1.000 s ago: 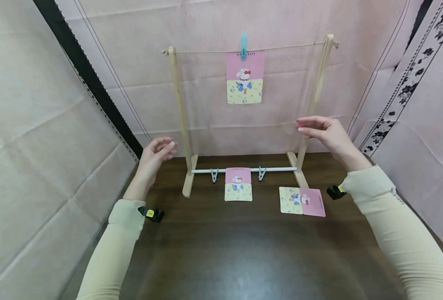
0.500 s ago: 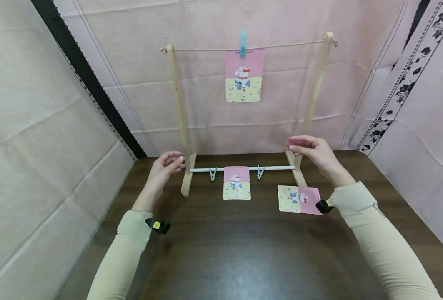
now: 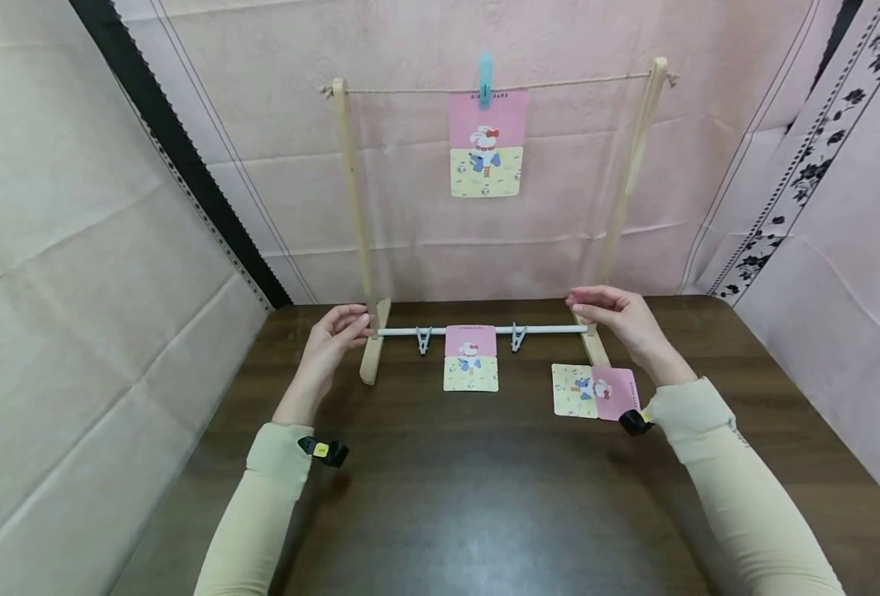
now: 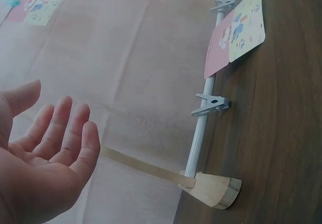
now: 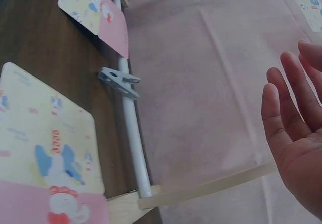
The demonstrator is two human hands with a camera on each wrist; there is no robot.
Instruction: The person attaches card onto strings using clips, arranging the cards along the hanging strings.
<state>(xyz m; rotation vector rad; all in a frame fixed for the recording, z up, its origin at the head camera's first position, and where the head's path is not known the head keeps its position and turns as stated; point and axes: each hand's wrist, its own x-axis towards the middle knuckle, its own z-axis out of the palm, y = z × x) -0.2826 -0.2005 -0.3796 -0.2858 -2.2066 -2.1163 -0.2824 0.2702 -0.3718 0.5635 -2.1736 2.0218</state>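
A wooden rack stands at the table's back, with a left post (image 3: 350,190) and a right post (image 3: 629,165). A blue peg (image 3: 485,79) pins a pink and yellow card (image 3: 487,143) to its top string. The low white bar (image 3: 551,329) carries two grey clips (image 3: 424,339) (image 3: 517,337), and a second card (image 3: 470,358) lies below it. My left hand (image 3: 335,331) hovers by the left foot (image 4: 214,190), fingers straight, holding nothing. My right hand (image 3: 611,310) hovers by the right post's base, also holding nothing (image 5: 297,133). A third card (image 3: 594,391) lies flat beside my right wrist.
Pink cloth walls close in behind the rack and on both sides. The dark wooden table (image 3: 484,497) stretches bare toward me. A small black device is strapped at each wrist (image 3: 324,451) (image 3: 633,422).
Both hands have come down from mid-post height to the rack's base, by the ends of the white bar. The cards and clips have not moved.
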